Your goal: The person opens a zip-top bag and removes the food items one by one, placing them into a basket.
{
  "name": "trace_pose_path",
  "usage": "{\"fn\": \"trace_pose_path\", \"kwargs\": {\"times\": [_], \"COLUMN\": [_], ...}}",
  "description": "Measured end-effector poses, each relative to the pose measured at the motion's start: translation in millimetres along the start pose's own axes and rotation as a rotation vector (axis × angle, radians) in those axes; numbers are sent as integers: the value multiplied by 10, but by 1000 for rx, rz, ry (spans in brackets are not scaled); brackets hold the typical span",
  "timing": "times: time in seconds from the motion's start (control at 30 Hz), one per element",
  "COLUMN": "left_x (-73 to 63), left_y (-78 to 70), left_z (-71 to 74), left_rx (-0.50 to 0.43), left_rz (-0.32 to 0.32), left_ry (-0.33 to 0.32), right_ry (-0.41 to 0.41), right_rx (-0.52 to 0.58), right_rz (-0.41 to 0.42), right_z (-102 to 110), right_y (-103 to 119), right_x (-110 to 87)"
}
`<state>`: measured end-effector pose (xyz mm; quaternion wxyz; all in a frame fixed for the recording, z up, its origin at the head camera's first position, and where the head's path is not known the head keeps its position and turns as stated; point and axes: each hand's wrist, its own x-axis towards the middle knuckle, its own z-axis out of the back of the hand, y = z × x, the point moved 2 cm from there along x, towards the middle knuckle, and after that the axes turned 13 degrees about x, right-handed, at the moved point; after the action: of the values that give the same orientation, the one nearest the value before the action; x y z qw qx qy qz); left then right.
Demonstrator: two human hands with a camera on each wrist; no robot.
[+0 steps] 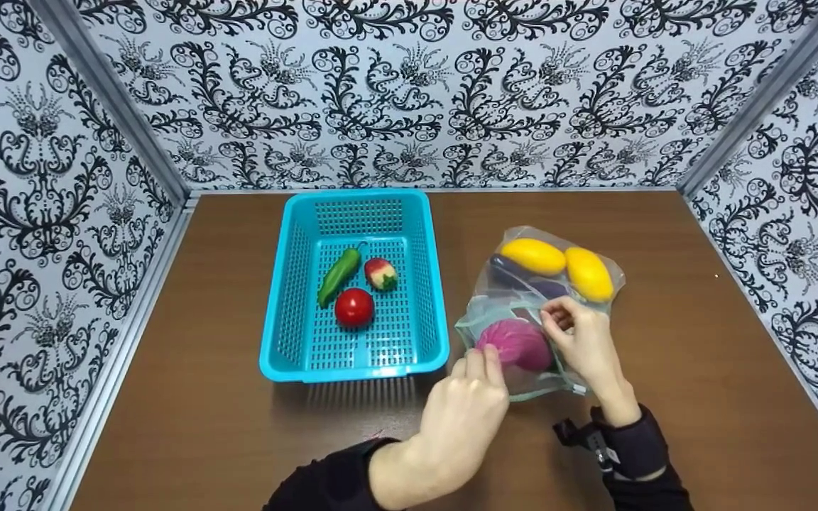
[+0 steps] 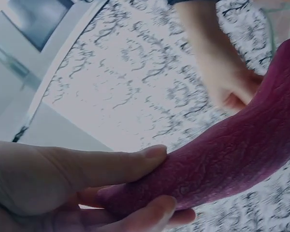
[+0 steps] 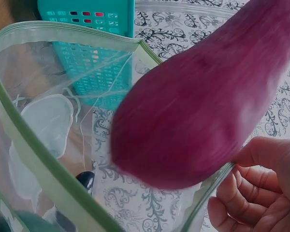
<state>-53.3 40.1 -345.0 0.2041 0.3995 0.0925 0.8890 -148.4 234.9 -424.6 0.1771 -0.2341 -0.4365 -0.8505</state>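
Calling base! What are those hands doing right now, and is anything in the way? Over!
Left hand gripping purple vegetable. Right hand pinching clear bag by its rim. Vegetable at bag's mouth; no blockage visible there. Over.

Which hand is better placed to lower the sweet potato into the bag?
Probably the left hand: it grips the sweet potato by its narrow end over the green-rimmed bag, while the right hand pinches the rim.

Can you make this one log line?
left hand: holds pink vegetable; right hand: pinches green bag rim; vegetable: over bag; red tomato: in blue basket
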Motion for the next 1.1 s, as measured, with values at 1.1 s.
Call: {"fn": "trace_pose_path", "kwargs": {"times": [1.1], "left_x": [608], "left_y": [1082], "left_z": [-821], "left_rx": [-177], "left_rz": [467], "left_ry": [299], "right_ry": [11], "right_rx": [19], "right_rz": [-31], "right_z": [-5], "right_y": [2], "right_x": [-31]}}
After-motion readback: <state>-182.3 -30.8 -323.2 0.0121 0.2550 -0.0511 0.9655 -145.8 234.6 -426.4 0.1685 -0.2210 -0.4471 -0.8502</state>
